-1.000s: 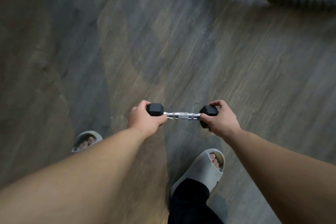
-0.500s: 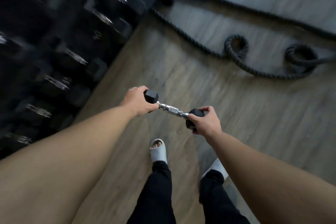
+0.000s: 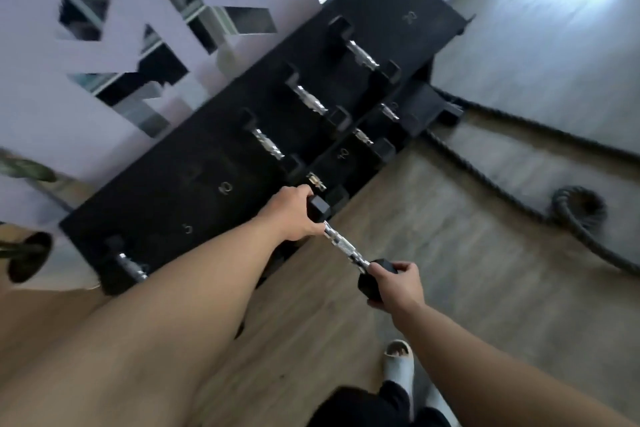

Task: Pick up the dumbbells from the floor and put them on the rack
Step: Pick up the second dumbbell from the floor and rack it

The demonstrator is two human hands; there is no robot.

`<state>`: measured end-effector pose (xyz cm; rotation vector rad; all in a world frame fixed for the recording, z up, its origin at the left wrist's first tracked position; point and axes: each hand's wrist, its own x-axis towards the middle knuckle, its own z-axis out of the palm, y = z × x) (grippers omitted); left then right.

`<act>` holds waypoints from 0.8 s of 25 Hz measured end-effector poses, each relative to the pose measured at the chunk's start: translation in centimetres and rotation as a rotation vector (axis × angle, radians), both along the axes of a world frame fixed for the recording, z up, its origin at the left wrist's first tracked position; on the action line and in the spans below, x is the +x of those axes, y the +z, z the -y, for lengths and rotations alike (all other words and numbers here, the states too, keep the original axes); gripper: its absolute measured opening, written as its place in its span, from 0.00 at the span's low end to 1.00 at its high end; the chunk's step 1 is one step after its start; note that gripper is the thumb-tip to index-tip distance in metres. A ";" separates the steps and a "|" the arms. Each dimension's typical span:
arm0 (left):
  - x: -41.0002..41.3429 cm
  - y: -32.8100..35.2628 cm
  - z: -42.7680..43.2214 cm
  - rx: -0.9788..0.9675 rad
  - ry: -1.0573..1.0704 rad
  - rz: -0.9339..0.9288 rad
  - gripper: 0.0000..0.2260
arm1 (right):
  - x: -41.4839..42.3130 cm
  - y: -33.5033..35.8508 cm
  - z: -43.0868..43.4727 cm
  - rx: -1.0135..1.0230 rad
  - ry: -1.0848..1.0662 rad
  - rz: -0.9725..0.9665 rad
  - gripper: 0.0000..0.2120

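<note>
Two hands are holding one dumbbell (image 3: 341, 246) up in the air. Your left hand (image 3: 294, 215) is wrapping tight around the black end nearest the rack (image 3: 214, 156). Your right hand (image 3: 394, 284) is closing around the other black end, with fingers curling over the top. The shiny bar between your hands is showing bare.

You are holding the dumbbell over the front edge of the rack, tilted so the left end is sitting higher and farther away. That end is hanging just beside a small dumbbell on the lower shelf (image 3: 349, 156). The right end is hanging over the wood floor (image 3: 450, 288).

Three bigger dumbbells are lying in a row on the top shelf, with a fourth near its left end. Between them, a wide bare black patch is lying just past your left hand.

A thick rope (image 3: 575, 208) is lying on the floor to your right, well apart from your hands. Your foot in a pale slipper (image 3: 398, 360) is standing on open floor below your right arm.
</note>
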<state>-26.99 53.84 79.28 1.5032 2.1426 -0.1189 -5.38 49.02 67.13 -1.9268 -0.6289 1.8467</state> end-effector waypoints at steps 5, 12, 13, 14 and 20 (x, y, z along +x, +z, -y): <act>-13.5 2.8 3.5 -0.038 -0.004 -0.083 0.34 | -14.1 1.0 2.9 -0.068 0.078 -0.114 0.27; -35.0 -0.6 3.7 -0.086 -0.018 -0.075 0.32 | -35.8 -1.6 4.2 -0.105 0.046 -0.091 0.29; -38.1 -1.5 3.8 -0.096 -0.021 -0.078 0.32 | -38.9 -2.1 4.6 -0.114 0.040 -0.073 0.29; -40.7 -2.3 4.0 -0.107 -0.025 -0.086 0.33 | -41.6 -2.5 5.0 -0.120 0.045 -0.058 0.29; -50.2 -5.9 4.0 -0.172 -0.077 -0.105 0.30 | -51.6 -4.8 6.8 -0.150 0.035 0.092 0.37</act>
